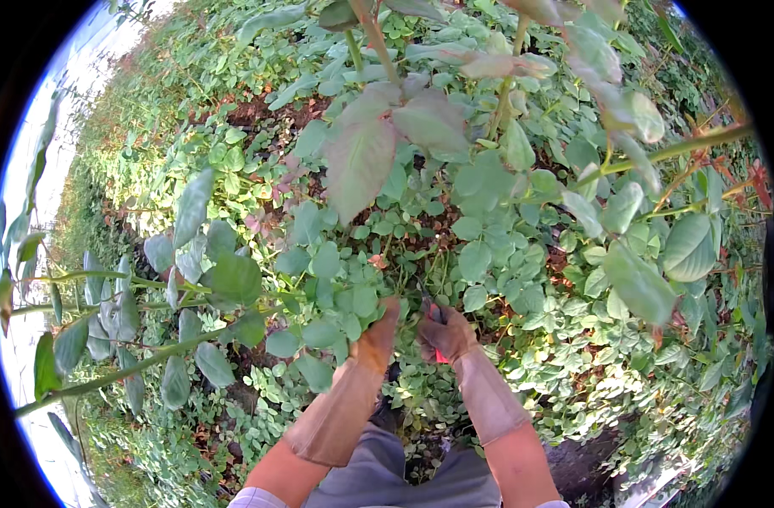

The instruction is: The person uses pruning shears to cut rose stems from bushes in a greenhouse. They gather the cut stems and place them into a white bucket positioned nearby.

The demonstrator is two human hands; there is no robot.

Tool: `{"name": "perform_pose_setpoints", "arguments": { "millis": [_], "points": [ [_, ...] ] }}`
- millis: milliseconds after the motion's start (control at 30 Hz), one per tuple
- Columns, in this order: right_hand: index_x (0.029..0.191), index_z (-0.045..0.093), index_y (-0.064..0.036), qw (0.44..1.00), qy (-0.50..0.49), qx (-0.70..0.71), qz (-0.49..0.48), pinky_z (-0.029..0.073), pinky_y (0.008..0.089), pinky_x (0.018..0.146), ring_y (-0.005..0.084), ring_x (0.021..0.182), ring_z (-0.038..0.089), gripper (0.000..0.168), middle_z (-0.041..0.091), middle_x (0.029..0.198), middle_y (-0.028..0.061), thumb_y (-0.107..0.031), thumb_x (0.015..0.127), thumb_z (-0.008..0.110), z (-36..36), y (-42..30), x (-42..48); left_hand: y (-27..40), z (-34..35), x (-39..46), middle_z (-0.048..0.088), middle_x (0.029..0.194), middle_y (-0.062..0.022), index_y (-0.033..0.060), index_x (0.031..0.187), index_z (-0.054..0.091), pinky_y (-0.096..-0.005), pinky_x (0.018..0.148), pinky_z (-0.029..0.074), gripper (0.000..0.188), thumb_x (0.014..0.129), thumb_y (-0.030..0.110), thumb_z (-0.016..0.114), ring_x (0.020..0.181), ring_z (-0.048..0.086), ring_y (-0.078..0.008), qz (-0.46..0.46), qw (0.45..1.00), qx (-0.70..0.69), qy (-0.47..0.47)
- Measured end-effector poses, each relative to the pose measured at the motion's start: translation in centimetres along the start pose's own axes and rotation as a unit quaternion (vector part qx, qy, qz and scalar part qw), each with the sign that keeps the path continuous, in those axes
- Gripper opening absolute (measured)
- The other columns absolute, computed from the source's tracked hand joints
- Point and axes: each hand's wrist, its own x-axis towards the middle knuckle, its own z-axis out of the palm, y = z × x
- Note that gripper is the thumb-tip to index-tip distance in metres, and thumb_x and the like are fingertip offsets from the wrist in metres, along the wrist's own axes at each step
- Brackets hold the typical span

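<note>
My right hand (pixel 447 333), in a long-cuffed work glove, is closed around red-handled pruning shears (pixel 434 311). Their dark blades point away from me into the low stems of a rose bush (pixel 425 267). Beside it, a short gap to the left, my left hand (pixel 379 333) reaches into the same foliage in a matching glove. Green leaves (pixel 323 331) overlap its left side, and its fingertips are partly hidden, so whether it grips a stem cannot be made out.
Long rose stems with leaves cross the view at left (pixel 171 351) and right (pixel 673 149). A reddish-green leaf cluster (pixel 368 152) hangs close to the camera. Dense bushes surround my legs (pixel 361 473), with brown soil and dry leaves (pixel 250 113) between them.
</note>
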Motion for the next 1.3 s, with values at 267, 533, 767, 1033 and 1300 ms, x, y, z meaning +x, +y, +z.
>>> {"name": "perform_pose_setpoints", "arguments": {
  "millis": [267, 533, 767, 1033, 1300],
  "points": [
    [0.107, 0.053, -0.005, 0.989, -0.008, -0.071, -0.127, 0.037, 0.0356, 0.039, 0.0164, 0.046, 0.049, 0.021, 0.051, 0.069, 0.0032, -0.011, 0.091, 0.065, 7.4, -6.4, 2.3, -10.7, -6.0, -6.2, 0.076, 0.110, -0.0081, 0.0029, 0.113, 0.076, -0.0322, 0.092, 0.053, 0.025, 0.095, 0.020, 0.073, 0.100, 0.068, -0.0160, -0.009, 0.983, -0.175, -0.056],
    [0.113, 0.061, -0.006, 0.987, 0.055, 0.149, 0.036, 0.050, 0.0440, 0.043, 0.0285, 0.053, 0.064, 0.021, 0.071, 0.087, 0.0181, -0.019, 0.096, 0.062, 3.0, 1.8, 20.7, -23.9, -6.8, -13.0, 0.073, 0.114, -0.0062, 0.0026, 0.119, 0.071, -0.0321, 0.093, 0.053, 0.023, 0.102, 0.016, 0.063, 0.104, 0.066, -0.0177, -0.096, 0.948, -0.223, -0.206],
    [0.117, 0.064, -0.005, 0.894, -0.145, 0.423, -0.001, 0.063, 0.0525, 0.062, 0.0307, 0.067, 0.072, 0.026, 0.074, 0.097, 0.0209, -0.024, 0.100, 0.064, 2.3, 5.8, 12.7, -21.6, -6.6, -15.8, 0.071, 0.116, -0.0083, 0.0012, 0.120, 0.070, -0.0335, 0.093, 0.055, 0.023, 0.100, 0.012, 0.065, 0.107, 0.066, -0.0187, -0.241, 0.842, -0.444, -0.190],
    [0.099, 0.057, -0.010, 0.993, 0.061, 0.087, 0.047, 0.048, 0.0388, 0.047, 0.0220, 0.056, 0.058, 0.015, 0.060, 0.076, 0.0072, -0.019, 0.093, 0.068, 0.5, 6.3, 4.4, -9.7, -5.2, -11.9, 0.070, 0.117, -0.0109, 0.0006, 0.122, 0.070, -0.0327, 0.088, 0.058, 0.025, 0.098, 0.008, 0.072, 0.105, 0.067, -0.0180, -0.110, 0.845, -0.455, -0.257],
    [0.148, 0.051, -0.004, 0.938, 0.085, -0.227, -0.247, 0.051, 0.0311, 0.076, 0.0167, 0.084, 0.062, 0.069, 0.063, 0.100, 0.0046, -0.024, 0.086, 0.073, 8.7, -7.0, -2.1, -12.9, -5.8, -12.4, 0.068, 0.114, -0.0081, 0.0013, 0.128, 0.065, -0.0323, 0.085, 0.059, 0.036, 0.097, 0.020, 0.071, 0.089, 0.067, -0.0203, -0.315, 0.604, -0.698, -0.221]
  ]
}}
